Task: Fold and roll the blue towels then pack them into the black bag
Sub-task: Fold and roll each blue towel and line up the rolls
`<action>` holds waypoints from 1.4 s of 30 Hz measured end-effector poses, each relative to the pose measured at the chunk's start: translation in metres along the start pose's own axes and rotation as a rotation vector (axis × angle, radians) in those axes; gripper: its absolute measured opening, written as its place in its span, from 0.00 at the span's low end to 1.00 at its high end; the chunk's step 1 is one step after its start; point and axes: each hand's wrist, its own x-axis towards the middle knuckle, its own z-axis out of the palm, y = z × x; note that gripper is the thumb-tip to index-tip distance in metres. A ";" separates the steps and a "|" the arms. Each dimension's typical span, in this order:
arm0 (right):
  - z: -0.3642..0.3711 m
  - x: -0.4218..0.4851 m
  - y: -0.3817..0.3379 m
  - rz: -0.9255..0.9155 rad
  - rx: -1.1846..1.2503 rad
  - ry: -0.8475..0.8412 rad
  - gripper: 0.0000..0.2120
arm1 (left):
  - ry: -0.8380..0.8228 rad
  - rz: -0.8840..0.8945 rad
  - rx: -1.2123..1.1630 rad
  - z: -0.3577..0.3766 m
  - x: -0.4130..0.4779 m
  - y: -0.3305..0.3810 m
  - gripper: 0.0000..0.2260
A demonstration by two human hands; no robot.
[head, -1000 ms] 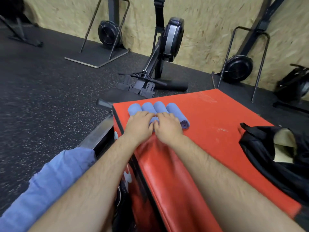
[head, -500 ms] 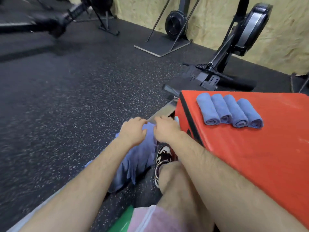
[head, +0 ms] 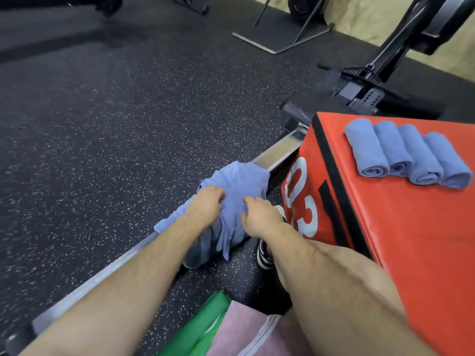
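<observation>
Towel limp over the rail, light, floppy; left hand and right hand clutch its bunched middle; corners look the better hold.

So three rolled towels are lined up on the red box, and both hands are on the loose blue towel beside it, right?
Not three: the head view shows four rolled towels on the red box. The left hand and right hand are on the loose blue towel.

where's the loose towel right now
Head view, centre: the loose towel is draped over the floor rail, just left of the red box, held by the left hand and right hand.
</observation>
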 end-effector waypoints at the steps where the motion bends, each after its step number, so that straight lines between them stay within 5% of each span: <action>1: -0.002 0.000 0.000 0.006 0.009 0.002 0.22 | 0.001 0.006 -0.007 -0.003 0.001 0.002 0.05; 7: -0.011 0.001 0.000 0.026 0.146 0.034 0.21 | 0.261 -0.112 -0.558 -0.011 -0.004 0.014 0.10; 13: -0.011 0.004 0.004 -0.046 0.399 0.071 0.25 | 0.065 -0.159 -1.005 -0.028 -0.026 0.045 0.17; 18: -0.012 0.000 0.014 -0.101 0.426 0.071 0.11 | -0.057 -0.079 -1.088 -0.035 -0.038 0.052 0.17; 23: -0.016 -0.007 0.014 -0.153 0.429 0.222 0.12 | 0.117 -0.362 -1.013 -0.036 -0.033 0.052 0.12; 27: -0.029 -0.023 0.009 -0.276 0.477 0.282 0.19 | -0.052 -0.525 -1.274 -0.037 -0.035 0.062 0.11; 29: -0.034 -0.036 0.008 -0.293 0.525 0.262 0.18 | 0.033 -0.453 -1.284 -0.041 -0.036 0.069 0.09; 32: -0.036 -0.040 0.010 -0.187 0.765 0.268 0.20 | 0.151 -0.307 -1.106 -0.057 -0.045 0.082 0.20; 35: -0.045 -0.038 0.017 -0.076 1.102 0.378 0.17 | 0.204 -0.150 -0.952 -0.080 -0.057 0.089 0.11; 38: -0.067 -0.041 0.030 0.051 1.054 0.425 0.12 | 0.186 0.009 -0.909 -0.107 -0.071 0.099 0.05; 42: -0.077 -0.038 0.053 0.307 1.197 0.168 0.33 | 0.132 0.134 -0.924 -0.147 -0.084 0.127 0.08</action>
